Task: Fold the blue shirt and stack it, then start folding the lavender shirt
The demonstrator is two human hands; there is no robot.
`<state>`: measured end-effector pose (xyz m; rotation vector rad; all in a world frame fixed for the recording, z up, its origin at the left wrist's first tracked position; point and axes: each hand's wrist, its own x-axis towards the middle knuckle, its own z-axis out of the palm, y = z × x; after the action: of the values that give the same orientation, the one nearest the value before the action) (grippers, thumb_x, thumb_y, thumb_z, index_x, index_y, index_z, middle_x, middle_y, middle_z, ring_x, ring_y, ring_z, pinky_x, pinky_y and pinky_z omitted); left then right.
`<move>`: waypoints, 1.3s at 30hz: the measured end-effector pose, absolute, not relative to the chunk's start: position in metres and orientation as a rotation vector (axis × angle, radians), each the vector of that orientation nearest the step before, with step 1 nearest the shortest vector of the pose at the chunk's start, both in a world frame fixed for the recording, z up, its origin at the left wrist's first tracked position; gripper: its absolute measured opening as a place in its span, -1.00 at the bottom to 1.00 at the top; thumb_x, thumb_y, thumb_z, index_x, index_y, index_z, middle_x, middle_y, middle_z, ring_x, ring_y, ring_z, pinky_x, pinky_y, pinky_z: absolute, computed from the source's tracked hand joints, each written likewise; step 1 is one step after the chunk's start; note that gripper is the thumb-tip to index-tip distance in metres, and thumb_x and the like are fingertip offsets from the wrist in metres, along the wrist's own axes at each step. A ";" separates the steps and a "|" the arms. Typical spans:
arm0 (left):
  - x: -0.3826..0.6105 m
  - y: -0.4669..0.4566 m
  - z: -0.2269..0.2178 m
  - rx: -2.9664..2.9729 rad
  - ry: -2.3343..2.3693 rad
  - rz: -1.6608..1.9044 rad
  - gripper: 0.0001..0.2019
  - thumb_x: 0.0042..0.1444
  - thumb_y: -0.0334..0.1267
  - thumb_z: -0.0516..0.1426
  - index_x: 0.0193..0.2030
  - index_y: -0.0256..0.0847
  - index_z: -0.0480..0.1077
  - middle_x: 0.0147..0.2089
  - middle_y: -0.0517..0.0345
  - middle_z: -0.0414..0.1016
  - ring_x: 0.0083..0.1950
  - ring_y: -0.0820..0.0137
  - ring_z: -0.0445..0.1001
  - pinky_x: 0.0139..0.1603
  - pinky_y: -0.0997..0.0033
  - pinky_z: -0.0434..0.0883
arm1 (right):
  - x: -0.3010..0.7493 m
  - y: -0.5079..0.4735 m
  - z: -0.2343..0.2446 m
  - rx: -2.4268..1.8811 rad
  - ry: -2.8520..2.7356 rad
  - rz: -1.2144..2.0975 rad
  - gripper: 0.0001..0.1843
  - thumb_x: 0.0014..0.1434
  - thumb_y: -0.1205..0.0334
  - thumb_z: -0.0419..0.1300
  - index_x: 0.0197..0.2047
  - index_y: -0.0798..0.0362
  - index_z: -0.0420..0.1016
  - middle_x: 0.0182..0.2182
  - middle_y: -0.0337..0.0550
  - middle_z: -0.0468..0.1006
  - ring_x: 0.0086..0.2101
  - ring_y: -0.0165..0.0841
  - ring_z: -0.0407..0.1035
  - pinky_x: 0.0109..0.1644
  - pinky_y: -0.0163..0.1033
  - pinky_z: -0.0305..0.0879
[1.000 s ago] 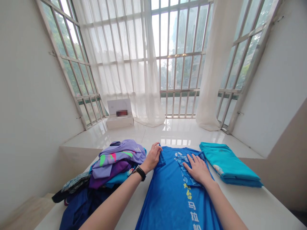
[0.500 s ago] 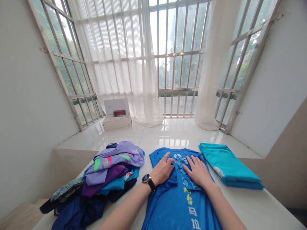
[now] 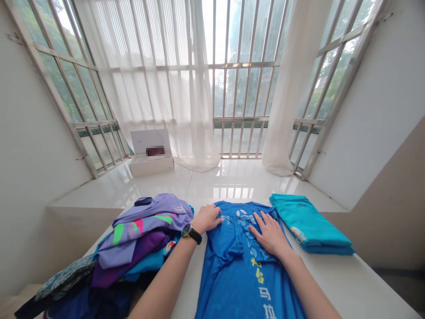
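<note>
A blue T-shirt [image 3: 229, 279] with white and yellow characters down its front lies on the white table, its sleeves folded inward across the chest. My left hand [image 3: 206, 219], with a black-strapped watch at the wrist, touches the shirt's upper left edge; its fingers are bent and slightly apart, tips on the cloth. Spread flat over the patterned folded sleeve [image 3: 254, 241] on the right is my right hand [image 3: 270, 235], open. Left of the shirt is a loose heap of clothes [image 3: 142, 239], lilac, purple, blue and dark. At the right sits a neat stack of folded turquoise garments [image 3: 312, 226].
The white table [image 3: 352, 283] meets a glossy window ledge [image 3: 202, 184]. An open white box [image 3: 152, 164] stands on the ledge, part of it pixelated. Sheer curtains [image 3: 192, 110] hang before barred windows, with walls on both sides.
My left hand has slid left from the shirt's chest to its upper left edge, uncovering the folded sleeve. The right hand stays nearly in place. The view has shifted slightly.
</note>
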<state>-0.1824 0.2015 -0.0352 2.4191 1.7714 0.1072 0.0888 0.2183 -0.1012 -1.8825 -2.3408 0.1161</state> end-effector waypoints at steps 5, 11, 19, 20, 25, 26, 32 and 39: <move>-0.189 0.209 -0.032 2.404 1.771 0.054 -0.78 0.19 -0.14 0.15 -0.06 -0.10 0.47 0.00 0.05 0.55 0.06 0.15 0.49 0.12 0.18 0.36 | 0.099 0.224 -0.097 -1.661 -2.239 -0.012 -0.30 0.29 -0.15 -0.03 0.34 0.10 0.27 0.35 0.14 0.18 0.35 0.00 0.01 0.40 0.09 -0.01; -0.191 0.215 -0.031 2.383 1.737 0.064 -0.85 0.17 -0.20 0.15 -0.17 -0.16 0.50 -0.04 -0.01 0.56 0.02 0.09 0.52 0.04 0.16 0.39 | 0.074 0.225 -0.056 -1.363 -2.165 0.147 -0.51 0.30 -0.05 0.01 0.11 0.07 0.46 0.14 0.11 0.45 0.17 -0.08 0.29 0.31 0.04 0.18; -0.195 0.214 -0.026 2.349 1.562 0.282 -0.83 0.26 -0.22 0.05 -0.08 -0.11 0.42 -0.07 0.11 0.57 -0.05 0.24 0.54 -0.07 0.37 0.42 | 0.022 0.245 -0.039 -1.225 -2.393 0.776 -0.40 0.07 0.00 0.26 0.15 0.07 0.43 -0.03 0.01 0.58 -0.02 -0.14 0.45 0.10 -0.08 0.34; -0.196 0.214 -0.025 2.342 1.543 0.313 -0.83 0.27 -0.23 0.04 -0.07 -0.12 0.41 -0.07 0.11 0.57 -0.06 0.25 0.54 -0.07 0.38 0.42 | 0.021 0.247 -0.039 -1.227 -2.412 0.841 -0.45 0.07 0.01 0.26 0.11 0.05 0.46 -0.14 -0.04 0.61 -0.13 -0.18 0.48 0.00 -0.11 0.38; -0.197 0.214 -0.021 2.318 1.472 0.411 -0.82 0.29 -0.22 0.03 -0.07 -0.15 0.40 -0.10 0.09 0.57 -0.08 0.26 0.53 -0.07 0.37 0.42 | 0.027 0.253 -0.036 -1.252 -2.474 0.849 -0.75 0.08 0.04 0.20 -0.35 0.06 0.54 -0.38 -0.13 0.54 -0.33 -0.26 0.40 -0.18 -0.16 0.34; -0.197 0.214 -0.021 2.314 1.466 0.413 -0.82 0.29 -0.21 0.03 -0.07 -0.15 0.40 -0.11 0.09 0.57 -0.08 0.25 0.53 -0.07 0.36 0.42 | 0.028 0.254 -0.034 -1.236 -2.463 0.850 -0.74 0.09 0.04 0.19 -0.37 0.06 0.53 -0.34 -0.11 0.55 -0.28 -0.25 0.41 -0.15 -0.16 0.34; -0.201 0.213 -0.027 2.259 1.596 0.268 -0.75 0.25 -0.16 0.07 0.02 -0.11 0.40 -0.01 0.06 0.57 0.01 0.17 0.54 -0.01 0.28 0.43 | 0.033 0.253 -0.026 -1.185 -2.132 1.353 -0.58 0.12 -0.19 0.16 -0.34 0.04 0.39 -0.47 -0.26 0.45 -0.39 -0.33 0.42 -0.32 -0.24 0.41; -0.204 0.213 -0.027 2.275 1.748 0.092 -0.74 0.23 -0.11 0.10 0.00 -0.09 0.44 0.02 0.09 0.58 0.05 0.13 0.53 0.06 0.21 0.40 | 0.037 0.248 -0.018 -1.367 -2.009 1.423 -0.40 -0.04 -0.35 0.26 -0.22 0.02 0.35 -0.60 -0.40 0.31 -0.57 -0.42 0.36 -0.54 -0.32 0.37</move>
<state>-0.2040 0.2129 -0.0274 2.2754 1.7481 0.0922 0.0366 0.2477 -0.0179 -1.3675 -2.0086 1.4235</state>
